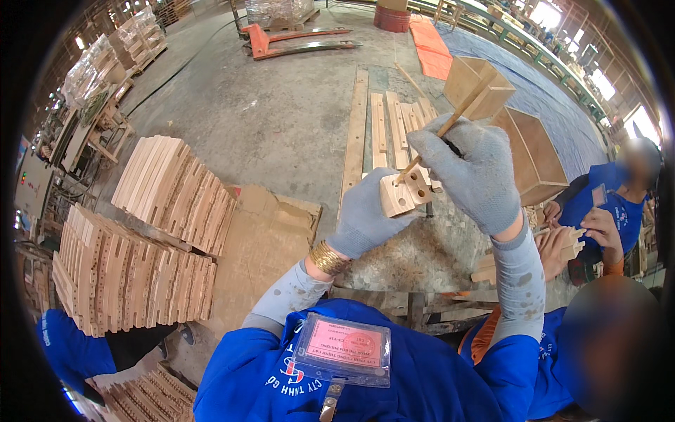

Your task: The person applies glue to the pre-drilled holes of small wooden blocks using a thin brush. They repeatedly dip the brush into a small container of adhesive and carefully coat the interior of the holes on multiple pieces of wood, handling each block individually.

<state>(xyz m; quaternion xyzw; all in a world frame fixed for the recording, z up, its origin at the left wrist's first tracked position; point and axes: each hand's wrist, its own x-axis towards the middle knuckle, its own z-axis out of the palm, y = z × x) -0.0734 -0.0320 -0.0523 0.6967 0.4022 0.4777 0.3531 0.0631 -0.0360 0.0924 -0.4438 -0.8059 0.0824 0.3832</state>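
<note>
My left hand (362,218), in a grey glove, is closed around a pale wooden block (399,202) with several round holes drilled in its faces. In my right hand (474,169), also gloved in grey, a long thin wooden stick (470,100) is pinched and slants down to the left. The stick's lower end meets the block at one of its holes; how deep it goes I cannot tell. Beyond my hands, several wooden strips (378,130) with holes lie on the worn work table (394,271).
Stacks of shaped wooden pieces (151,179) stand on the left beside cardboard (256,246). Hexagonal wooden boxes (531,155) are at the right. Two co-workers in blue sit close on my right, one person's hands (555,250) on wooden parts. A red pallet jack (260,42) stands farther off.
</note>
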